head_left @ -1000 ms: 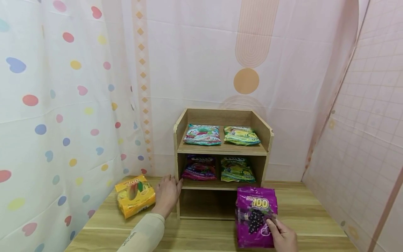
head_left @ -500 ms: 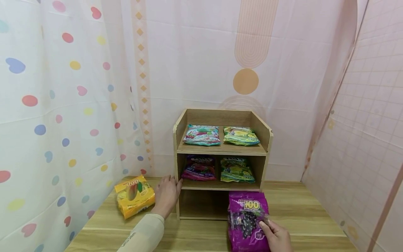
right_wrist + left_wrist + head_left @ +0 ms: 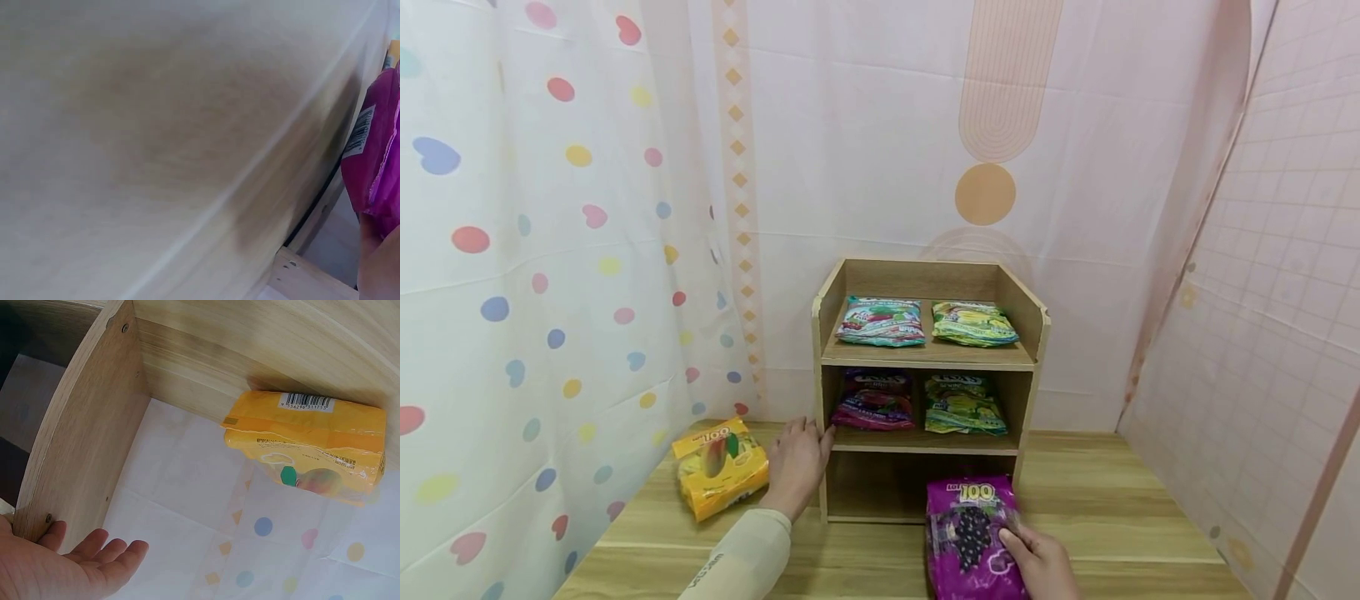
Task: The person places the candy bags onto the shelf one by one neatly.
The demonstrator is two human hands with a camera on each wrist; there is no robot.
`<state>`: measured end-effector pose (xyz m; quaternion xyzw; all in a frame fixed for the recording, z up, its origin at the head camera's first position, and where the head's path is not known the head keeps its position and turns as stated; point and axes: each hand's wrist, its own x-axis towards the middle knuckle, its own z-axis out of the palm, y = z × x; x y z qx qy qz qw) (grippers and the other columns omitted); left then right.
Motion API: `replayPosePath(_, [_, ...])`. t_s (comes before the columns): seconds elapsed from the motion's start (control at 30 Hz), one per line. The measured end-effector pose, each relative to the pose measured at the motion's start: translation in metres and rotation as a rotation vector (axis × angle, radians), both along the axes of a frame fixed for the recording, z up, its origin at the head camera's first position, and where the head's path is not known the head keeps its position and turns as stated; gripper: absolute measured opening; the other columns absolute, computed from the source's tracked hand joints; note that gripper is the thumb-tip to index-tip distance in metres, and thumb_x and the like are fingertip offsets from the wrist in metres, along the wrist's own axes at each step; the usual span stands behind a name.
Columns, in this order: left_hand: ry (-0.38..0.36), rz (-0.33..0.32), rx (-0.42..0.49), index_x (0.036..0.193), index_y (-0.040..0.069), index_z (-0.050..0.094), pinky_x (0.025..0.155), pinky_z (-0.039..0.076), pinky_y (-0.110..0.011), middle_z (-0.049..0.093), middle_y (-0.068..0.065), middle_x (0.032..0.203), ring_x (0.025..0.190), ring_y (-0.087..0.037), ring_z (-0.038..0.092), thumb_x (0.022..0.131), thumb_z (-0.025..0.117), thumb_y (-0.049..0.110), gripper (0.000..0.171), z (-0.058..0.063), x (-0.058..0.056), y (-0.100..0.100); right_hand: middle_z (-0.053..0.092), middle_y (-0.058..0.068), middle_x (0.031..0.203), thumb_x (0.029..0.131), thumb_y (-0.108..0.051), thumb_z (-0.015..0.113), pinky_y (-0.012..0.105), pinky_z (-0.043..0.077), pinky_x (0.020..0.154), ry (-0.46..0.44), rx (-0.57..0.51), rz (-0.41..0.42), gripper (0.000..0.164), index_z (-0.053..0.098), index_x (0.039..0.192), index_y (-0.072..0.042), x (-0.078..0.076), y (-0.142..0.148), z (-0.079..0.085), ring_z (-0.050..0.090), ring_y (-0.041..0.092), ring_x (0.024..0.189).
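My right hand (image 3: 1040,563) grips a purple candy bag (image 3: 973,533) by its right side, thumb on the front. The bag shows a dark grape picture and stands in front of the shelf's lowest compartment; in the right wrist view its barcode side (image 3: 369,144) shows at the right edge. My left hand (image 3: 799,462) rests against the left side panel of the small wooden shelf (image 3: 925,364), fingers loosely extended, as the left wrist view (image 3: 81,562) also shows. To its left on the table lies a yellow candy bag (image 3: 722,468) with a mango picture.
A teal candy bag (image 3: 882,322) and a yellow-green candy bag (image 3: 974,323) lie on the top shelf. Below them, the middle shelf holds a dark berry candy bag (image 3: 876,402) and a green-yellow candy bag (image 3: 964,406). Patterned curtains (image 3: 865,150) stand behind the wooden table (image 3: 1120,508).
My right hand has carried the purple candy bag leftward and a little lower, from the shelf's right corner to before the bottom compartment. The left hand stays at the side panel.
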<state>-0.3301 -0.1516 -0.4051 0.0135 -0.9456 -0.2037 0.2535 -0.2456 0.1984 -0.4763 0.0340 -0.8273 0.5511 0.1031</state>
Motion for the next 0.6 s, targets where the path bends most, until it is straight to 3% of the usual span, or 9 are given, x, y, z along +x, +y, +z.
replayPosePath(0.1, [-0.002,-0.001,0.001,0.113,-0.007,0.067,0.102,0.035,-0.064,0.055,-0.027,0.133,0.127,-0.043,0.047,0.103,0.050,0.036,0.048,0.000,0.000,-0.001,0.073,0.018,0.099,0.098,-0.021,0.063,0.029,0.054,0.077,-0.019,-0.029,0.001,0.032,0.070,0.116,0.005,-0.007,-0.003,0.002,0.069,0.019,0.084])
replayPosePath(0.3, [0.007,0.002,-0.002,0.113,-0.007,0.067,0.101,0.036,-0.063,0.056,-0.027,0.132,0.126,-0.043,0.048,0.103,0.051,0.036,0.047,0.000,0.001,-0.001,0.071,0.009,0.080,0.099,-0.015,0.060,0.028,0.052,0.063,0.029,-0.050,-0.015,0.024,0.073,0.092,0.003,-0.023,-0.011,0.002,0.064,0.015,0.069])
replayPosePath(0.6, [0.028,0.002,-0.006,0.110,-0.006,0.068,0.100,0.038,-0.063,0.058,-0.027,0.130,0.124,-0.043,0.049,0.102,0.053,0.034,0.043,0.002,0.003,0.000,0.069,0.011,0.084,0.100,-0.017,0.058,0.030,0.051,0.060,-0.047,-0.088,-0.029,0.027,0.071,0.105,0.006,-0.040,-0.015,0.006,0.061,0.017,0.065])
